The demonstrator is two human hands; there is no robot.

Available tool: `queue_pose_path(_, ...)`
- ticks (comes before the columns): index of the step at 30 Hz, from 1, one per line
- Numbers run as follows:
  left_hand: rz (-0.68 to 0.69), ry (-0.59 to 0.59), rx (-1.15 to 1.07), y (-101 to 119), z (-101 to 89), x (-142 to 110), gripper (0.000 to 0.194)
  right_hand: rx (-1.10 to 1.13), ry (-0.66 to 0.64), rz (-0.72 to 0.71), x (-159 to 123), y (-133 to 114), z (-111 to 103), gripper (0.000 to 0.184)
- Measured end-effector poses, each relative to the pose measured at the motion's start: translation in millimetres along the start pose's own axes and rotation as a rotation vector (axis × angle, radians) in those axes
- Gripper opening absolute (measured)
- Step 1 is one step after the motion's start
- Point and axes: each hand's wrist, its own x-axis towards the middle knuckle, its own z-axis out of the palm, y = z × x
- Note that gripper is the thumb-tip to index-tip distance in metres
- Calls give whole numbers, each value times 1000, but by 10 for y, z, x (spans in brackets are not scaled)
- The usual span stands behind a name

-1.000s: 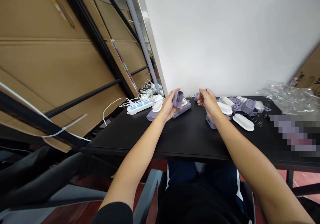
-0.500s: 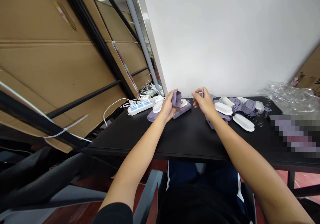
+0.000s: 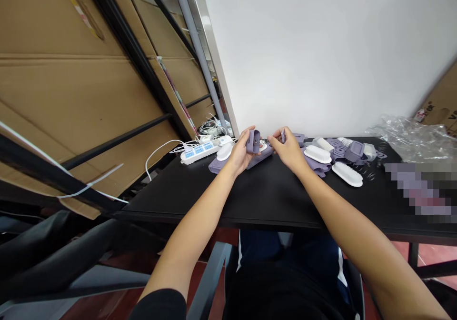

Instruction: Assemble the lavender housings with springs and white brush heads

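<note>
Shell (image 3: 253, 142) of hollow, rounded purple plastic fills the left hand (image 3: 242, 154).

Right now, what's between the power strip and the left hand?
In the head view, a white oval piece and a purple piece lie between the power strip and the left hand.

The cup (image 3: 253, 141) near the far edge of the desk (image 3: 257, 191) looks like smooth matt plastic. The springs (image 3: 371, 176) toward the right edge are thin metal wire; the bag (image 3: 410, 141) at the far right corner, glossy crinkled film. The desk's top is smooth, matt.
</note>
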Motion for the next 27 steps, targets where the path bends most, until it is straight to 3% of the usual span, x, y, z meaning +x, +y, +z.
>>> queue_pose_path(11, 41, 30, 55, 27, 9, -12, 41, -10, -5, 3, 7, 19, -4, 25)
queue_pose_path(16, 60, -16, 92, 43, -27, 2, 42, 15, -32, 33, -14, 56, 45, 29)
queue_pose_path(22, 173, 118, 93, 84, -89, 56, 53, 79, -51, 176, 13, 9, -29, 44)
queue_pose_path(24, 199, 157, 91, 92, -103, 72, 55, 48, -12, 165, 39, -11, -91, 50)
queue_pose_path(27, 228, 155, 137, 100, -107, 69, 53, -12, 23, 83, 70, -47, -175, 46)
